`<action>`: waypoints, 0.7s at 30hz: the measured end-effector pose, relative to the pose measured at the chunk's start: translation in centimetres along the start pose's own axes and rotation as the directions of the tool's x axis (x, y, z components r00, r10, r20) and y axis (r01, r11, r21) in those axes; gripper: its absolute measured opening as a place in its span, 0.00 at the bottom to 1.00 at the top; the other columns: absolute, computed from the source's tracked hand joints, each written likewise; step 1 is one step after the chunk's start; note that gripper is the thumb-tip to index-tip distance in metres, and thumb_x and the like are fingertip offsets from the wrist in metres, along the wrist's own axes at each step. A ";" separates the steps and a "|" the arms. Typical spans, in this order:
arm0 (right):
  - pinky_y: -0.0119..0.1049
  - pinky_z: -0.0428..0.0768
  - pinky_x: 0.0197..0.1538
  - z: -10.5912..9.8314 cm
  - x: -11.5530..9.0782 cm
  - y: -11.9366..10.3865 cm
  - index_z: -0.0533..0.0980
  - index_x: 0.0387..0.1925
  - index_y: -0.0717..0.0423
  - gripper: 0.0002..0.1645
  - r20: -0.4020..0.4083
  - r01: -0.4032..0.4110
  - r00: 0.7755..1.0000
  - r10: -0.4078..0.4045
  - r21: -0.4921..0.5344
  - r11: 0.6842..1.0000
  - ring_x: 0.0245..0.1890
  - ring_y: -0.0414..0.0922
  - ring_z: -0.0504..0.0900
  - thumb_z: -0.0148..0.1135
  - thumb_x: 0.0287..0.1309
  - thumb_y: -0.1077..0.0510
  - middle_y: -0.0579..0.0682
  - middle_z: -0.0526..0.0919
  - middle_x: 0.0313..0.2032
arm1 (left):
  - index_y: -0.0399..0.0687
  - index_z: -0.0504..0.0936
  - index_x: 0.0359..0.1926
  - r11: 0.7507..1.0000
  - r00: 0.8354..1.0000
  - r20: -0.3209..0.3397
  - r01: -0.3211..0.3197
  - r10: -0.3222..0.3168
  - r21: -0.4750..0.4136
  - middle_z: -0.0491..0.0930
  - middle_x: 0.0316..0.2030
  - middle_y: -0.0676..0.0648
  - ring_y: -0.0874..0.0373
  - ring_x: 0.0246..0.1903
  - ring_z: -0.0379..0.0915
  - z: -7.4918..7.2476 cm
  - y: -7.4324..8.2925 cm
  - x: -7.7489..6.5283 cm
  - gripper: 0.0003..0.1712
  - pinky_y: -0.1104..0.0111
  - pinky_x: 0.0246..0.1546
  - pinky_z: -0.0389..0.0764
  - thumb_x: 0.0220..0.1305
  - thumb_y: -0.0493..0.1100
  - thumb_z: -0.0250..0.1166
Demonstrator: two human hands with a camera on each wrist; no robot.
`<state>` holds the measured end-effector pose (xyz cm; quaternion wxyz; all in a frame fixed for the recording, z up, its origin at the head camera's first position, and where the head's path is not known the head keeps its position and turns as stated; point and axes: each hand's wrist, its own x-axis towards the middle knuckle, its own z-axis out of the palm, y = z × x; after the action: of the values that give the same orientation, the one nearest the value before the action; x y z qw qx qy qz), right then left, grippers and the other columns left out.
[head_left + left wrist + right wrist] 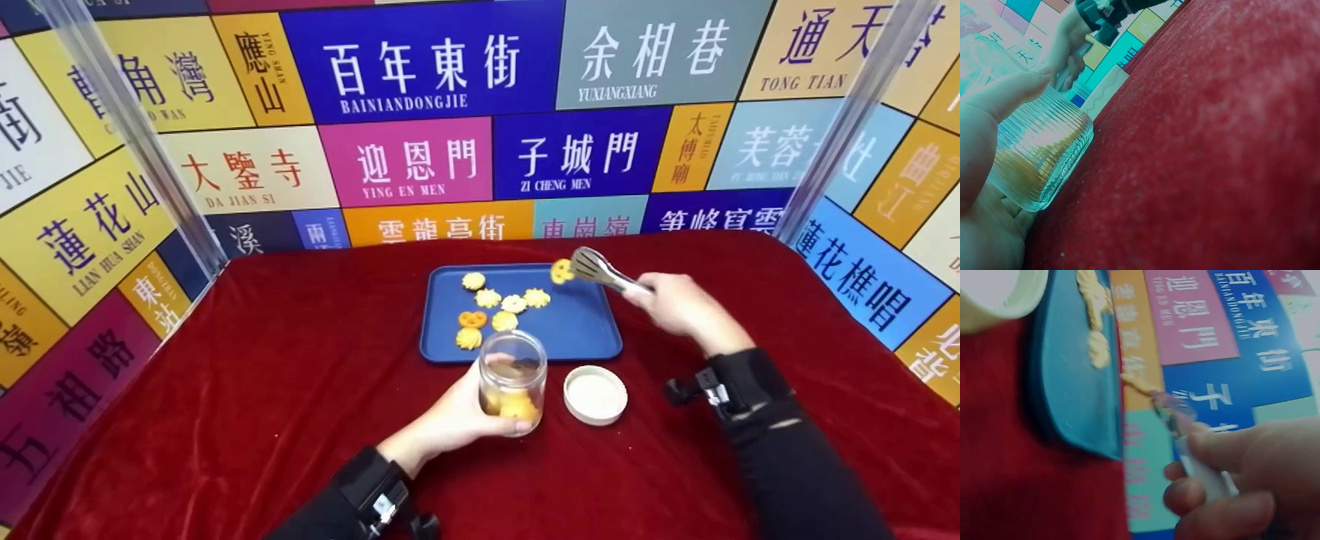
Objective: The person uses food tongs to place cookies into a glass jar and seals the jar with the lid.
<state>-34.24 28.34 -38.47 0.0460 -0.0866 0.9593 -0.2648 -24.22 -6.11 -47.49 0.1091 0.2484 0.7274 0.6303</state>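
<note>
My left hand (469, 409) grips a clear ribbed glass jar (514, 375), its mouth open and several cookies (517, 405) at the bottom. In the left wrist view the thumb lies across the side of the jar (1044, 146). My right hand (679, 304) holds a pair of tongs (611, 274) by the handle. A pretzel-shaped cookie (562, 271) is at the tongs' tips, above the right back part of a blue tray (577, 330); the right wrist view shows this cookie (1139, 385) edge-on. Several round cookies (514, 303) and one browner pretzel cookie (472, 319) lie on the tray.
A round white lid (595, 395) lies on the red cloth (300, 375) to the right of the jar. Behind the table stands a wall of colourful printed signs (420, 67). Metal posts (832, 135) rise at both back corners.
</note>
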 end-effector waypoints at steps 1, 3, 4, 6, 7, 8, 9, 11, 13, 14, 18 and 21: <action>0.42 0.70 0.32 -0.5 -0.5 -0.1 0.78 0.43 0.58 0.19 -0.017 0.011 1.000 -0.012 -0.072 0.997 0.29 0.49 0.74 0.56 0.81 0.45 0.50 0.74 0.26 | 0.43 0.66 0.71 1.000 1.000 0.000 0.001 -0.001 -0.002 0.84 0.57 0.48 0.54 0.56 0.81 0.0 0.0 0.0 0.48 0.64 0.63 0.77 0.53 0.38 0.83; 0.45 0.70 0.36 -1.4 -1.4 -0.3 0.79 0.42 0.57 0.18 -0.030 0.023 0.999 -0.028 -0.162 0.987 0.32 0.51 0.74 0.58 0.79 0.46 0.51 0.73 0.28 | 0.42 0.66 0.71 1.000 1.000 -0.001 0.000 0.000 -0.003 0.84 0.57 0.48 0.54 0.56 0.81 0.1 0.0 0.0 0.48 0.63 0.62 0.77 0.53 0.38 0.83; 0.46 0.71 0.36 -1.8 -1.9 -0.5 0.79 0.41 0.56 0.17 -0.031 0.024 0.999 -0.031 -0.186 0.982 0.32 0.52 0.75 0.59 0.79 0.46 0.51 0.73 0.27 | 0.42 0.66 0.71 1.000 1.000 -0.004 0.000 0.000 0.001 0.84 0.57 0.48 0.54 0.56 0.81 0.2 0.0 0.0 0.49 0.63 0.63 0.77 0.53 0.38 0.83; 0.46 0.70 0.35 -2.5 -2.7 -0.9 0.78 0.38 0.55 0.17 -0.026 0.029 0.999 -0.035 -0.220 0.975 0.31 0.51 0.74 0.60 0.78 0.46 0.51 0.73 0.27 | 0.42 0.66 0.71 1.000 1.000 -0.004 -0.001 0.001 0.008 0.84 0.57 0.48 0.55 0.55 0.81 0.3 -0.1 0.1 0.49 0.64 0.63 0.77 0.53 0.38 0.83; 0.46 0.70 0.35 -2.7 -3.0 -1.1 0.78 0.37 0.55 0.17 -0.020 0.029 0.999 -0.035 -0.229 0.973 0.30 0.51 0.74 0.61 0.77 0.47 0.51 0.72 0.26 | 0.42 0.66 0.71 1.000 1.000 -0.005 -0.001 0.001 0.013 0.84 0.57 0.49 0.55 0.55 0.81 0.2 -0.1 0.1 0.49 0.64 0.63 0.77 0.53 0.38 0.84; 0.46 0.69 0.34 -2.8 -3.2 -1.4 0.77 0.36 0.54 0.17 -0.016 0.031 0.999 -0.036 -0.242 0.970 0.29 0.51 0.74 0.61 0.77 0.47 0.51 0.72 0.26 | 0.42 0.66 0.71 1.000 1.000 -0.006 -0.004 0.004 0.019 0.84 0.56 0.48 0.55 0.55 0.81 0.2 -0.1 0.1 0.49 0.64 0.63 0.77 0.53 0.38 0.84; 0.45 0.69 0.33 -2.9 -3.5 -1.6 0.77 0.35 0.54 0.17 -0.011 0.032 0.999 -0.036 -0.255 0.966 0.29 0.50 0.73 0.62 0.77 0.47 0.51 0.72 0.25 | 0.43 0.66 0.71 1.000 1.000 -0.006 -0.003 0.003 0.026 0.84 0.56 0.49 0.56 0.55 0.81 0.2 -0.1 0.1 0.49 0.64 0.62 0.77 0.53 0.39 0.84; 0.45 0.69 0.33 -3.0 -3.7 -2.0 0.77 0.36 0.54 0.16 0.010 0.043 0.999 -0.042 -0.273 0.961 0.28 0.50 0.73 0.62 0.77 0.47 0.51 0.72 0.25 | 0.43 0.66 0.71 1.000 1.000 -0.006 -0.002 0.002 0.030 0.84 0.57 0.49 0.56 0.55 0.81 0.2 -0.1 0.1 0.49 0.64 0.63 0.77 0.53 0.39 0.84; 0.45 0.70 0.33 -2.9 -3.9 -2.4 0.78 0.37 0.54 0.15 0.031 0.050 0.999 -0.043 -0.286 0.957 0.28 0.50 0.73 0.63 0.76 0.48 0.51 0.73 0.26 | 0.43 0.67 0.71 1.000 1.000 -0.006 -0.002 0.002 0.026 0.84 0.57 0.49 0.56 0.56 0.81 0.2 -0.1 0.1 0.48 0.64 0.63 0.77 0.53 0.39 0.84; 0.45 0.70 0.33 -2.8 -3.9 -2.5 0.79 0.37 0.53 0.14 0.037 0.055 0.998 -0.046 -0.293 0.955 0.28 0.50 0.74 0.63 0.76 0.48 0.51 0.73 0.26 | 0.43 0.67 0.71 1.000 1.000 -0.005 -0.002 0.002 0.024 0.84 0.57 0.49 0.56 0.56 0.81 0.2 -0.1 0.1 0.48 0.64 0.63 0.77 0.53 0.39 0.84; 0.46 0.71 0.35 -2.4 -3.7 -3.0 0.79 0.38 0.53 0.14 0.036 0.059 0.998 -0.050 -0.310 0.949 0.30 0.50 0.74 0.63 0.76 0.48 0.51 0.74 0.27 | 0.44 0.67 0.70 1.000 1.000 -0.002 -0.005 0.005 0.017 0.84 0.57 0.49 0.55 0.56 0.81 0.2 -0.1 0.0 0.48 0.63 0.64 0.77 0.53 0.39 0.83; 0.46 0.70 0.35 -1.9 -3.4 -3.0 0.79 0.37 0.53 0.14 0.029 0.070 0.997 -0.064 -0.312 0.947 0.30 0.50 0.75 0.63 0.76 0.48 0.51 0.75 0.27 | 0.43 0.67 0.71 1.000 1.000 -0.003 -0.008 0.008 0.013 0.84 0.57 0.49 0.55 0.56 0.81 0.1 -0.1 0.0 0.48 0.63 0.63 0.77 0.53 0.38 0.83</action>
<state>-30.72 27.37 -35.15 0.0316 -0.1280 0.9851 -0.1100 -24.19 -6.04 -47.61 0.1037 0.2510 0.7308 0.6263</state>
